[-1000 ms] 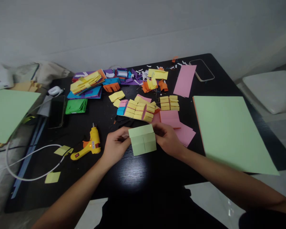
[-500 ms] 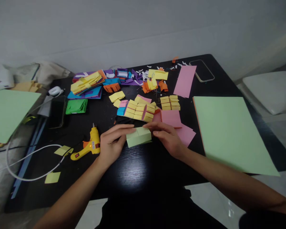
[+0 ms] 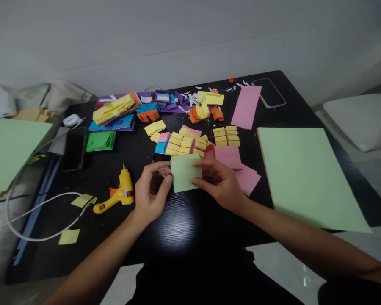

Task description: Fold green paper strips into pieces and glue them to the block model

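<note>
Between my hands, a folded piece of light green paper point(image 3: 186, 174) is held up above the black table, its broad flat face towards me and creases along its top edge. My right hand point(image 3: 224, 183) pinches its right side between thumb and fingers. On the other side, my left hand point(image 3: 154, 186) has its fingers curved behind the left edge, with the thumb beside it. Just beyond the paper lie small folded yellow paper pieces point(image 3: 186, 144) in rows. Pink paper sheets point(image 3: 227, 157) lie behind my right hand.
A yellow glue gun point(image 3: 124, 188) with a lit light lies left of my left hand. Large light green sheets point(image 3: 307, 178) cover the right side. Phones point(image 3: 74, 148), a white cable point(image 3: 14, 228), a green paper stack point(image 3: 100, 141) and coloured scraps point(image 3: 180, 99) lie around the table.
The light green paper has been tipped up, so its flat face shows instead of a box-like fold. My left thumb has come round to the near side.
</note>
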Demonstrator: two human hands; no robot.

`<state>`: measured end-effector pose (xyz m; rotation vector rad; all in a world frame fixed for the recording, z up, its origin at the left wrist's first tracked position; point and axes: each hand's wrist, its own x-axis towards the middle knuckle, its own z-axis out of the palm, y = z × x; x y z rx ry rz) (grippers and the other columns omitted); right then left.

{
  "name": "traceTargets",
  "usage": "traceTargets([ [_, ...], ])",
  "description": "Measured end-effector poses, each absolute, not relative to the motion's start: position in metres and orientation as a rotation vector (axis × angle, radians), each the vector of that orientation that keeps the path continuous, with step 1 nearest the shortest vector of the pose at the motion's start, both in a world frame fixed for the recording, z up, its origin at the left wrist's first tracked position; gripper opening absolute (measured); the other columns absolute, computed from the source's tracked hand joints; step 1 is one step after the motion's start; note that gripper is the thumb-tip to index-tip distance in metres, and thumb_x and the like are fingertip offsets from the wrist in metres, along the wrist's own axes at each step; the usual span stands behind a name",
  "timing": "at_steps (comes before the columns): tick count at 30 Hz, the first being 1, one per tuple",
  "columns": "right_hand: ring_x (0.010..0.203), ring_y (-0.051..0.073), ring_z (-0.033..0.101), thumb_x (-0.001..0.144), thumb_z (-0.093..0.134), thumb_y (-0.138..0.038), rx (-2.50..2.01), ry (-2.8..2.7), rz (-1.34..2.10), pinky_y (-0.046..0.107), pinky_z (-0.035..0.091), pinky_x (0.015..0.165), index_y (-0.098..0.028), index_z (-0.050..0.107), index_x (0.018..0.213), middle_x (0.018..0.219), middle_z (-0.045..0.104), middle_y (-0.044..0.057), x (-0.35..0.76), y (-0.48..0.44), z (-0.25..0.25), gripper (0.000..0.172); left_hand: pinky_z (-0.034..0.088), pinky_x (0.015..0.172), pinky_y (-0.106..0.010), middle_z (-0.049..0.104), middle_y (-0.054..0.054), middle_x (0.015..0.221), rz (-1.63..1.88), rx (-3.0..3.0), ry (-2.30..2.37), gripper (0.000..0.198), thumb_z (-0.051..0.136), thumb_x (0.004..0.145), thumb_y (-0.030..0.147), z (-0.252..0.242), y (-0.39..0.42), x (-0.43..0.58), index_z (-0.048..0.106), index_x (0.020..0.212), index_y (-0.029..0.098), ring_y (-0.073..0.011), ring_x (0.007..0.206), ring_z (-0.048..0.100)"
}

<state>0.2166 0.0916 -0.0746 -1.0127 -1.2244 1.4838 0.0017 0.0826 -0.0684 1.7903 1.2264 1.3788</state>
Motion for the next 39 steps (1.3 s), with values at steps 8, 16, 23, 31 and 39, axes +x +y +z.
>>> traceTargets([
  [8, 0.084, 0.020, 0.072, 0.087, 0.079, -0.032, -1.071, -1.279, 1.412, 0.035, 0.060, 0.074, -0.026, 0.076, 0.103, 0.092, 0.077, 0.002, 0.219, 0.092, -0.072, 0.017, 0.053, 0.066, -0.023, 0.075, -0.002, 0.086, 1.172, 1.761, 1.273, 0.010, 0.074, 0.093, 0.021, -0.066, 0.080, 0.003, 0.078, 0.102, 0.020, -0.0112, 0.069, 0.063],
  [16, 0.093, 0.023, 0.075, 0.088, 0.075, -0.029, -1.005, -1.282, 1.501, 0.040, 0.063, 0.085, -0.026, 0.080, 0.100, 0.096, 0.079, 0.003, 0.224, 0.097, -0.069, 0.014, 0.058, 0.067, -0.025, 0.080, -0.006, 0.088, 1.092, 1.435, 1.145, 0.019, 0.072, 0.090, 0.026, -0.058, 0.089, -0.003, 0.081, 0.107, 0.019, -0.0166, 0.074, 0.073],
  [23, 0.077, 0.019, 0.076, 0.086, 0.084, -0.046, -1.008, -1.144, 1.532, 0.037, 0.066, 0.077, -0.024, 0.069, 0.098, 0.084, 0.078, 0.001, 0.216, 0.096, -0.074, 0.029, 0.058, 0.063, -0.025, 0.075, -0.002, 0.075, 1.169, 1.365, 1.188, 0.016, 0.074, 0.093, 0.034, -0.065, 0.090, 0.006, 0.071, 0.093, 0.018, -0.0142, 0.065, 0.070],
  [31, 0.078, 0.019, 0.064, 0.092, 0.078, -0.031, -1.098, -1.526, 0.910, 0.037, 0.059, 0.073, -0.026, 0.060, 0.087, 0.083, 0.063, 0.001, 0.218, 0.091, -0.076, 0.019, 0.060, 0.061, -0.025, 0.071, 0.006, 0.068, 1.256, 1.232, 1.157, 0.033, 0.079, 0.090, 0.027, -0.064, 0.087, 0.012, 0.052, 0.109, 0.023, -0.0127, 0.057, 0.071],
  [39, 0.122, 0.027, 0.066, 0.096, 0.074, -0.019, -0.915, -1.795, 0.570, 0.050, 0.058, 0.103, -0.032, 0.078, 0.110, 0.128, 0.067, 0.008, 0.224, 0.095, -0.082, 0.019, 0.059, 0.055, -0.026, 0.075, 0.003, 0.071, 1.137, 1.106, 1.037, 0.035, 0.079, 0.091, 0.029, -0.064, 0.086, 0.010, 0.047, 0.105, 0.024, -0.0153, 0.056, 0.070],
])
